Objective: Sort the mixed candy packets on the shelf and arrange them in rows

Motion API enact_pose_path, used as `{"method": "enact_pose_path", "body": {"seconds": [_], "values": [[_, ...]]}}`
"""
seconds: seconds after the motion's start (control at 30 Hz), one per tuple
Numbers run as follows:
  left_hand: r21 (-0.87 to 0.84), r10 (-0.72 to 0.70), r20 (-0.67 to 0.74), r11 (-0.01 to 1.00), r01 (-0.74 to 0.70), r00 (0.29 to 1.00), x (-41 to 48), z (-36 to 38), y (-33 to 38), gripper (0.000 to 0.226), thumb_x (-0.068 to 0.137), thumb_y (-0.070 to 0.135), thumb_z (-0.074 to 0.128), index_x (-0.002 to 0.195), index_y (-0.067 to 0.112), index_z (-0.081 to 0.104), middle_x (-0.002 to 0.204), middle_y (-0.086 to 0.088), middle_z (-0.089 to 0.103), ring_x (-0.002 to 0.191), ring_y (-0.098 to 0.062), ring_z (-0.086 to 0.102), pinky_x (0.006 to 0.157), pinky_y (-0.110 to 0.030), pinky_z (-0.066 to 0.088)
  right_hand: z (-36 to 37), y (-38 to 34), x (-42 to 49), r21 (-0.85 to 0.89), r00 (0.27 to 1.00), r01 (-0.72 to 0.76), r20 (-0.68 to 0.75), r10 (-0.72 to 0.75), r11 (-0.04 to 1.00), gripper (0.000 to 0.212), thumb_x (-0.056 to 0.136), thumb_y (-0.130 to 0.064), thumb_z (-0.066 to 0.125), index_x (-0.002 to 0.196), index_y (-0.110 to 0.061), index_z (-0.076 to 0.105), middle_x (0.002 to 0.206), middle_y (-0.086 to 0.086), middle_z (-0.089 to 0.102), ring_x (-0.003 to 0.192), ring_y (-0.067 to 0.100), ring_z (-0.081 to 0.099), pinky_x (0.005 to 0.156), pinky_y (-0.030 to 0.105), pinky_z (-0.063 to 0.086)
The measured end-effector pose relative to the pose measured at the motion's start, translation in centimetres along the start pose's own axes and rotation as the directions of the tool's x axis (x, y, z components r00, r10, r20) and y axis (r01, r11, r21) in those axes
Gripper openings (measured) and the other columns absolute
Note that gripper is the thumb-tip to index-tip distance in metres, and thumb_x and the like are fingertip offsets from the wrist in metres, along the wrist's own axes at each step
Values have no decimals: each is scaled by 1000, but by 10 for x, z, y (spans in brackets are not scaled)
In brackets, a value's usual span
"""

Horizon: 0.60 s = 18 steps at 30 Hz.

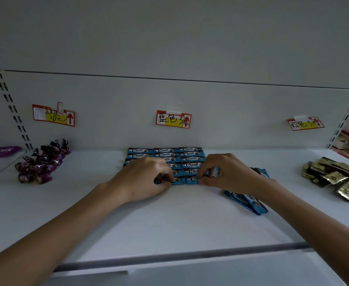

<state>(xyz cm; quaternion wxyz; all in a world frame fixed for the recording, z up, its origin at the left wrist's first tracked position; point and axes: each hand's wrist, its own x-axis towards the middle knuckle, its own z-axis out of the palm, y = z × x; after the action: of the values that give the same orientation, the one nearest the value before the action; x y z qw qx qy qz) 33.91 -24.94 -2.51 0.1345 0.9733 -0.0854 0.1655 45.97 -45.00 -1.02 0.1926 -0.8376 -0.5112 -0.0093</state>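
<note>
head view: both hands work at the centre of the frame, at the front edge of the blue choco grid [165,154]. the grid lies in three columns on the white shelf [169,223], below the middle price tag [173,119]. the left hand [144,178] has its fingers [166,172] curled and clamped on the front-left packet [178,181]. the right hand [223,172] has its fingers [205,172] clamped on the end of the front-right packet [194,178]. the two packets touch end to end, which reads as seating a new front row.

the wrappers look slick and light, so a sideways nudge from either hand could push the rows behind out of line. the left hand covers part of the left column, and lifting it carelessly could drag packets along. the loose blue pile [249,201] lies beside and partly behind the right wrist and forearm, right of centre, and a sweep of that arm could scatter it. the purple candies [43,162] at left and the gold packets [334,176] at right lie well apart, so mixing seems unlikely.
</note>
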Motion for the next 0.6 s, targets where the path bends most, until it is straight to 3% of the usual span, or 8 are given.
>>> {"method": "enact_pose_path", "body": {"seconds": [0.13, 0.27, 0.47, 0.6], "values": [[-11, 10, -71, 1000, -11, 997, 3, 1, 4, 14, 84, 28, 62, 95, 24, 70, 97, 11, 63, 87, -3, 54, 78, -24, 45, -6, 7, -3, 45, 997, -35, -72, 38, 998, 12, 87, -28, 64, 96, -25, 71, 85, -22, 57, 76, -9, 54, 67, 3, 40], [-68, 67, -98, 995, -74, 993, 15, 5, 29, 27, 79, 36, 55, 98, 24, 69, 91, 17, 56, 83, -1, 51, 77, -25, 45, -25, 31, -20, 8, 979, -138, -148, 137, 990, 12, 88, -21, 61, 98, -22, 69, 91, -8, 65, 76, -2, 56, 65, 5, 42], [-127, 159, 93, 981, -146, 983, 40, 29, 81, 35, 89, 38, 57, 122, 26, 57, 121, 9, 53, 110, -5, 46, 94, -28, 39, -36, 52, -60, -90, 931, -339, -172, 321, 936, 26, 84, -34, 66, 106, -20, 64, 87, -8, 58, 78, 8, 55, 67, 18, 43], [-78, 203, 168, 978, -192, 965, 53, 44, 97, 36, 90, 40, 53, 124, 28, 55, 118, 6, 54, 108, -8, 45, 94, -31, 39, -34, 56, -77, -164, 946, -314, -139, 293, 935, 28, 84, -37, 65, 106, -19, 66, 91, -8, 54, 84, 11, 52, 74, 23, 42]]}}
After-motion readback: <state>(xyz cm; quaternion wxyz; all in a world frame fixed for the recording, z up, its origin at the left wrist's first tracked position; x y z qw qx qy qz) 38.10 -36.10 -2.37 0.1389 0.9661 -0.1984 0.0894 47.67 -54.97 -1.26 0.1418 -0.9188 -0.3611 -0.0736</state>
